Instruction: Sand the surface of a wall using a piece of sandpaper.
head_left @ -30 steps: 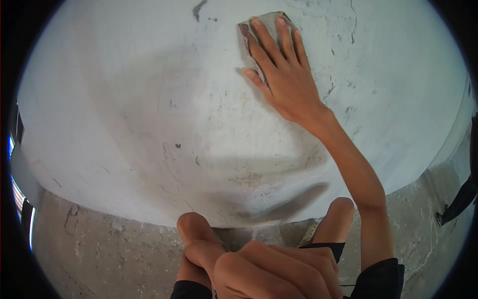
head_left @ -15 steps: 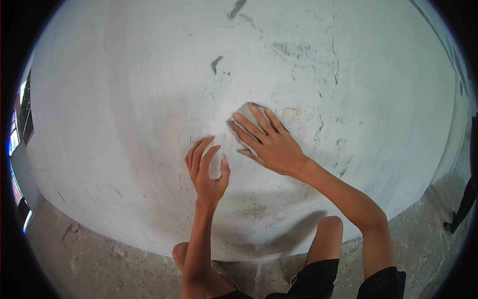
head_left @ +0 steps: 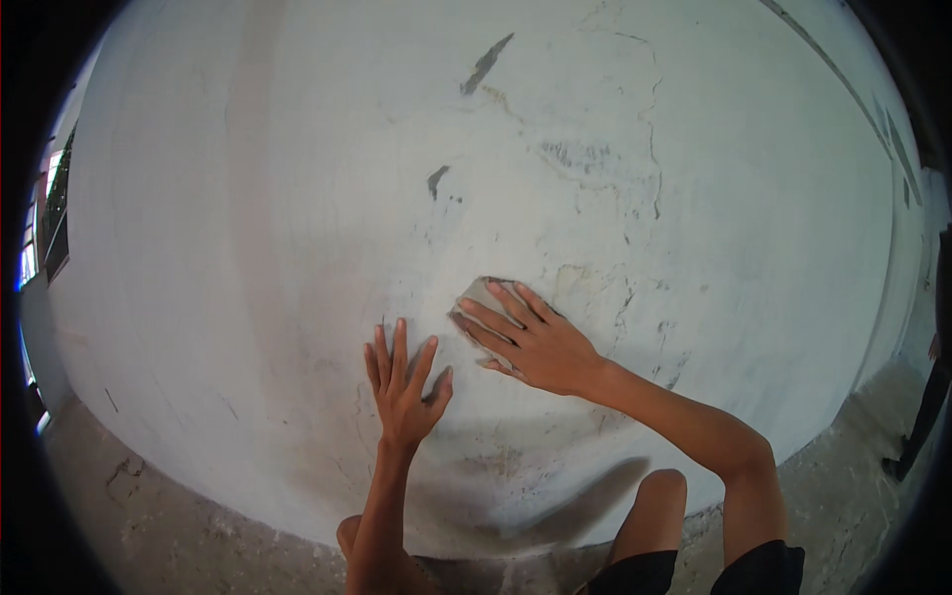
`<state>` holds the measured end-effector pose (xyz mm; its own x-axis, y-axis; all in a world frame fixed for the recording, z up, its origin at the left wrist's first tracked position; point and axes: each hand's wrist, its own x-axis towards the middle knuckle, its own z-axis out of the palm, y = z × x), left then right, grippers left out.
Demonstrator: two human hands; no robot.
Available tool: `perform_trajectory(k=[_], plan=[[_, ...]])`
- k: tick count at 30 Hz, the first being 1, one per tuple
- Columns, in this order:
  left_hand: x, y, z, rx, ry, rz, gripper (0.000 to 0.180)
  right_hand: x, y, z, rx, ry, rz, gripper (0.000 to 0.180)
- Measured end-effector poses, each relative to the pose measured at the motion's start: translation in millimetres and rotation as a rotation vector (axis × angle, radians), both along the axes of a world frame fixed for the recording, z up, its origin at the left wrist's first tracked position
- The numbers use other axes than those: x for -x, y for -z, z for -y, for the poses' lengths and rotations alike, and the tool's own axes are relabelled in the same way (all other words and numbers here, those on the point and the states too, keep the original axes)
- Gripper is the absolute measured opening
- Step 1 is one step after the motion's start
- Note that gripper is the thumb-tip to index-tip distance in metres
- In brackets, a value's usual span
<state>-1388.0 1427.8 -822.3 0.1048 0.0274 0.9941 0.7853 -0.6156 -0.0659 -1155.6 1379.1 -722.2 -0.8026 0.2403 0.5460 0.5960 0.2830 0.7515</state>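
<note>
A pale wall (head_left: 327, 178) with cracks, stains and dark chipped patches fills most of the head view. My right hand (head_left: 540, 347) presses a small grey sheet of sandpaper (head_left: 480, 295) against it, the fingers spread over the sheet. Its edges show beyond the fingertips and between the fingers; the rest is hidden under the hand. To the left and a little lower, my left hand (head_left: 405, 397) has its fingers stretched apart with nothing in them. The fingertips appear to rest on the wall.
Below the wall runs a rough grey concrete floor (head_left: 198, 521). My bent knee (head_left: 659, 491) is close to the wall, under my right forearm. At the far right edge stands another person's dark-clothed leg (head_left: 927, 416). A bright window (head_left: 30, 258) shows at the left rim.
My left hand's curled fingers have straightened and spread toward the wall. The view has tilted up, so hands and wall marks appear lower. The sandpaper stays under my right hand.
</note>
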Motion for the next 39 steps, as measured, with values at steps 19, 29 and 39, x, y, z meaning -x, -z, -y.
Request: perform_trajectory(k=[19,29,39], plan=[[2,7,2,0.031,-0.029,-0.022,0.051,-13,-54,12,0.016,0.027,-0.216,0.063],[1,6,5,0.027,0.010,-0.032,0.049,-11,11,-2,-0.060,-0.005,-0.034,0.065],[2,12,1,0.032,0.010,0.012,0.050,-8,-22,4,-0.106,0.101,-0.288,0.066]])
